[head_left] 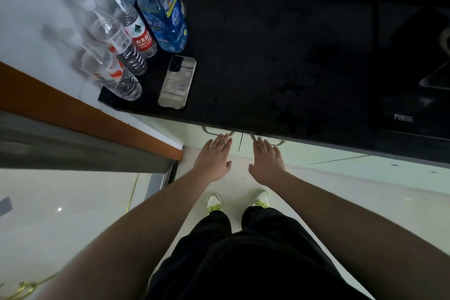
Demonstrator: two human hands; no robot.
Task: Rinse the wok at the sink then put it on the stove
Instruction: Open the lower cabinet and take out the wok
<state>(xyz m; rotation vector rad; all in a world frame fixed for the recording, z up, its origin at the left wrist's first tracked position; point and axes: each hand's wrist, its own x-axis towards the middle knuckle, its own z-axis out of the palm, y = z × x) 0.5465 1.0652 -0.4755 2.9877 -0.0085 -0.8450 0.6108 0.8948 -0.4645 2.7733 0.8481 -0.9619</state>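
My left hand (214,158) and my right hand (267,159) reach forward side by side, palms down, fingers stretched out and empty. Their fingertips are at two metal cabinet handles (214,131) under the front edge of a black counter (280,68). The black glass stove (414,75) lies at the right end of the counter, only partly in view. No wok and no sink appear in this view.
Several plastic water bottles (136,29) stand at the counter's left end, with a phone (177,81) lying flat beside them. A white and orange-edged surface (73,109) juts in at the left. Pale floor tiles and my shoes (214,202) are below.
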